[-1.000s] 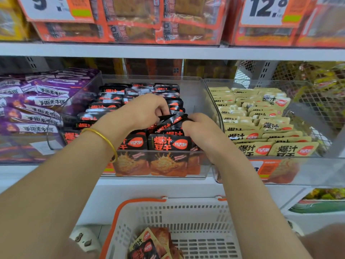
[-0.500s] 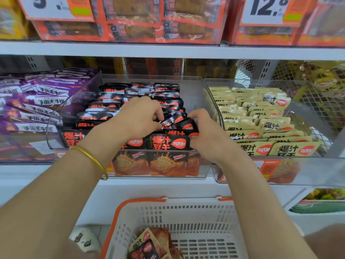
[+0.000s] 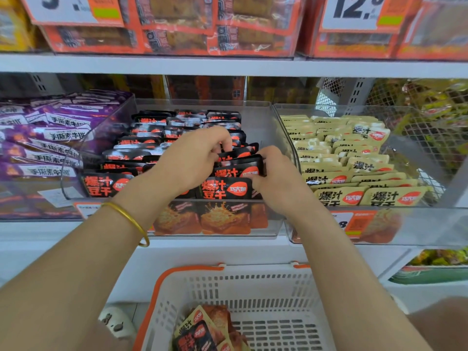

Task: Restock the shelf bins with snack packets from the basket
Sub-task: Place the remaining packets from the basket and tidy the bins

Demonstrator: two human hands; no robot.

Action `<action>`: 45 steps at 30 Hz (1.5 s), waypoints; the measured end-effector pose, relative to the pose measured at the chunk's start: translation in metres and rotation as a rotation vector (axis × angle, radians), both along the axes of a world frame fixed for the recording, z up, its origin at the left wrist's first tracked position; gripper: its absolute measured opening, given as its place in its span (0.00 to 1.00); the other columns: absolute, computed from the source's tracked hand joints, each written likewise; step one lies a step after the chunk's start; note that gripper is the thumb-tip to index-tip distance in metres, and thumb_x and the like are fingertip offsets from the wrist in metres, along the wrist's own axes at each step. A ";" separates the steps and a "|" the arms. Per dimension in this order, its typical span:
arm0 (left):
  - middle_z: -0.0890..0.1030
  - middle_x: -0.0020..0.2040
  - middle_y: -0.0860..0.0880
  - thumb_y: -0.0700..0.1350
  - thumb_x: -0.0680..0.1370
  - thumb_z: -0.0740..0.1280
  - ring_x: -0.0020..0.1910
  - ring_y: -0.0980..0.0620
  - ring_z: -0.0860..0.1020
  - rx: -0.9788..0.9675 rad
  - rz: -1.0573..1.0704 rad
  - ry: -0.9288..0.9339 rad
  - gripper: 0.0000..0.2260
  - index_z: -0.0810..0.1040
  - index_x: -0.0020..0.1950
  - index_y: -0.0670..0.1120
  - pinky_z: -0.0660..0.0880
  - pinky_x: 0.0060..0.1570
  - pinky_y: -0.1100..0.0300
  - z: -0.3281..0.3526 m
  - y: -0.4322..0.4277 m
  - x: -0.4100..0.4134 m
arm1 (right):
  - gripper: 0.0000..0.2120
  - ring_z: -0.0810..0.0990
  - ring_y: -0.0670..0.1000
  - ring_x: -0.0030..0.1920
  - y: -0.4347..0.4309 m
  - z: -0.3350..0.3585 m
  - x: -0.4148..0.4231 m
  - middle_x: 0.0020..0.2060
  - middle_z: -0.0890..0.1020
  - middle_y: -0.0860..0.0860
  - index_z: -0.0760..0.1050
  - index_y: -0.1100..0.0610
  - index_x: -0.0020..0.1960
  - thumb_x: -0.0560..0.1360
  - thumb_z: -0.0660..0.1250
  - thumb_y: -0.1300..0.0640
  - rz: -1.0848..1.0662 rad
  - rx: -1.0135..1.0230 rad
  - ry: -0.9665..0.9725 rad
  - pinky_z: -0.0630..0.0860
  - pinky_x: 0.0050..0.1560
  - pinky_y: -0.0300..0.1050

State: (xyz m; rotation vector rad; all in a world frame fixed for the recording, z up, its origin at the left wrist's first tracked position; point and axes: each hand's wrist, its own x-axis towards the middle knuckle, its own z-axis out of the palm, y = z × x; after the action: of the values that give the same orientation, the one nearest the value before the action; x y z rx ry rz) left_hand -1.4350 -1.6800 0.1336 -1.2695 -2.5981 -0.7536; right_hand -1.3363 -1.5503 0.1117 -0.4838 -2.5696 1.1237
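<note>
The clear middle shelf bin (image 3: pixel 278 138) holds rows of black snack packets (image 3: pixel 152 127) with red lettering. My left hand (image 3: pixel 192 160) and my right hand (image 3: pixel 276 173) are both inside it, near its front right. Their curled fingers grip a small bunch of black packets (image 3: pixel 240 164) standing behind the front packet (image 3: pixel 225 188). Below, the white basket (image 3: pixel 253 287) with an orange rim holds a few packets (image 3: pixel 205 328), black and yellow, at its bottom.
A bin of yellow packets (image 3: pixel 354 158) stands to the right, and a bin of purple packets (image 3: pixel 45 138) to the left. The shelf above (image 3: pixel 228 67) carries orange boxes and price tags. A gold bangle (image 3: pixel 131 219) circles my left wrist.
Both hands have pushed the gripped black packets down and upright into the row behind the front packet. The hands stay close together in the middle bin.
</note>
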 end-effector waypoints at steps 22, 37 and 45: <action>0.79 0.53 0.44 0.38 0.77 0.67 0.50 0.48 0.76 -0.364 0.106 -0.089 0.12 0.78 0.60 0.42 0.70 0.47 0.60 0.023 0.008 -0.018 | 0.14 0.69 0.45 0.36 -0.004 0.016 -0.006 0.39 0.71 0.48 0.64 0.57 0.55 0.79 0.56 0.46 0.015 -0.143 -0.173 0.62 0.32 0.42; 0.74 0.43 0.51 0.38 0.77 0.66 0.42 0.53 0.72 0.006 0.021 0.170 0.05 0.80 0.50 0.44 0.67 0.46 0.61 0.029 0.015 -0.009 | 0.07 0.70 0.54 0.39 -0.011 0.004 -0.008 0.34 0.70 0.50 0.62 0.56 0.49 0.82 0.51 0.53 -0.070 -0.041 0.105 0.64 0.38 0.47; 0.77 0.41 0.52 0.39 0.76 0.68 0.41 0.55 0.74 -0.197 -0.019 -0.085 0.06 0.81 0.51 0.44 0.68 0.41 0.66 0.016 0.017 -0.027 | 0.14 0.71 0.59 0.46 -0.012 0.008 -0.018 0.43 0.73 0.59 0.66 0.60 0.39 0.81 0.50 0.60 -0.080 0.124 -0.106 0.70 0.46 0.48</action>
State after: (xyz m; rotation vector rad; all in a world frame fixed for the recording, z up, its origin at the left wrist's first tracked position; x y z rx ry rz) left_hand -1.4616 -1.6627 0.1500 -1.3431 -2.7917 -0.5777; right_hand -1.3544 -1.5621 0.1201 -0.6256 -2.6642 0.9294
